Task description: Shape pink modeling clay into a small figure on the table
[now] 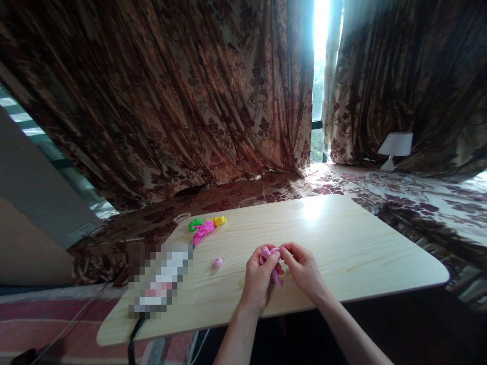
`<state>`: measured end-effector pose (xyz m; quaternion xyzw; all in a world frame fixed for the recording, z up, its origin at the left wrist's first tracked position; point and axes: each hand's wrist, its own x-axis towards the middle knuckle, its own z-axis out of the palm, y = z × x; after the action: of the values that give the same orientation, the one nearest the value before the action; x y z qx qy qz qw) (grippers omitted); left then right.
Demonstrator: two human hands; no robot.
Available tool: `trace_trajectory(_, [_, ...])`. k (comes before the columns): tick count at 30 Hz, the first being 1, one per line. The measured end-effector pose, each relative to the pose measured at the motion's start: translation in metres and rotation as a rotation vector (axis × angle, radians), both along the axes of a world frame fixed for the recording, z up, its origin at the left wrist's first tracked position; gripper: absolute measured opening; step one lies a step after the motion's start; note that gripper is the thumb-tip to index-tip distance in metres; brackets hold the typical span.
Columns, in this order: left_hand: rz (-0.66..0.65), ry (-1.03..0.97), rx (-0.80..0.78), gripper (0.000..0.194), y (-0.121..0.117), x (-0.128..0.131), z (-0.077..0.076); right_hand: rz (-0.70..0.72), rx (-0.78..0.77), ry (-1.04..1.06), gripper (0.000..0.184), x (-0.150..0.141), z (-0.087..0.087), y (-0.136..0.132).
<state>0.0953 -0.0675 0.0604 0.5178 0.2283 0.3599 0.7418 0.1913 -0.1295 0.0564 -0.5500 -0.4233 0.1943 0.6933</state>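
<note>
Both of my hands meet over the near middle of a light wooden table point(361, 243). My left hand point(258, 279) is closed around a soft pink piece of clay point(274, 276) that sticks out below the fingers. My right hand point(304, 268) pinches the top of the same pink clay with thumb and forefinger. A small pink clay ball point(217, 262) lies on the table to the left of my hands. Farther back left lie a green piece point(195, 223), a magenta piece point(203, 230) and a yellow piece point(219, 220) of clay, close together.
A blurred-out rectangular object point(160, 279) lies on the table's left part, with a dark cable point(132, 339) hanging from its near end. Brown patterned curtains point(190, 101) hang behind. A small white lamp point(395, 148) stands at the back right on patterned fabric.
</note>
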Motion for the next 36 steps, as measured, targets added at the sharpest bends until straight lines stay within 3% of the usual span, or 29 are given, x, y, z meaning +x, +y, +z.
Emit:
trace_trajectory(23, [0.078,-0.062,-0.064,0.018,0.004,0.001,-0.005,0.036,0.081,0.059,0.024,0.000,-0.006,0.004])
trace_trajectory(36, [0.092,-0.061,-0.045,0.019,0.004,0.002,-0.003,-0.013,0.093,0.057,0.023,0.001,-0.010,0.005])
